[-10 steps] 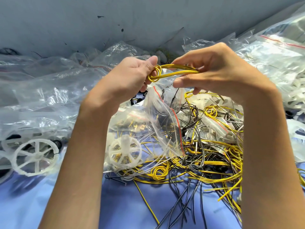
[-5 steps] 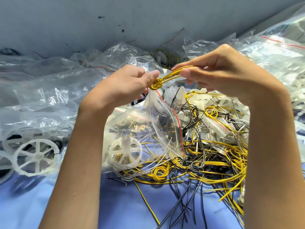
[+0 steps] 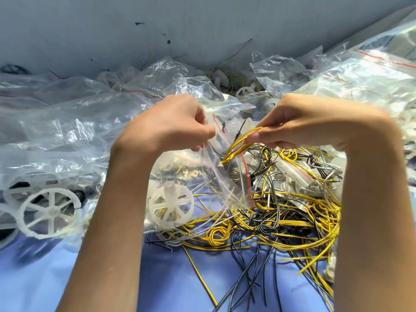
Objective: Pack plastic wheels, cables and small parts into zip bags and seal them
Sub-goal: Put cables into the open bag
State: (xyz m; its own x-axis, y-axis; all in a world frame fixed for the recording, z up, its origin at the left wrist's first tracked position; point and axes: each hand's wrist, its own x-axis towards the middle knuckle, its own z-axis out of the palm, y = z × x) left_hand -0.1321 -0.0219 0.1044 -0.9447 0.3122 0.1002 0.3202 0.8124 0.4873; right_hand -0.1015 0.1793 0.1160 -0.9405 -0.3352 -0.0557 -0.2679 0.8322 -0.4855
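Your left hand is up over the desk with its fingers curled, thumb and forefinger pinching the top edge of a clear zip bag and holding its mouth up; the bag hangs from that pinch, its red seal line running down the right side; your right hand sits just beside it, fingers closed in a pinch on a folded yellow cable bundle; the bundle slants down and to the left from your fingertips, and its looped end is at the bag's mouth, though how far in it is you cannot tell through the crumpled plastic; a white spoked wheel shows through clear plastic lower down, near your left forearm; a second white wheel lies well to the left under more plastic; a tangle of yellow, black and grey cables spreads over the blue desk below your right hand; a heap of clear bags is piled against the grey wall behind.
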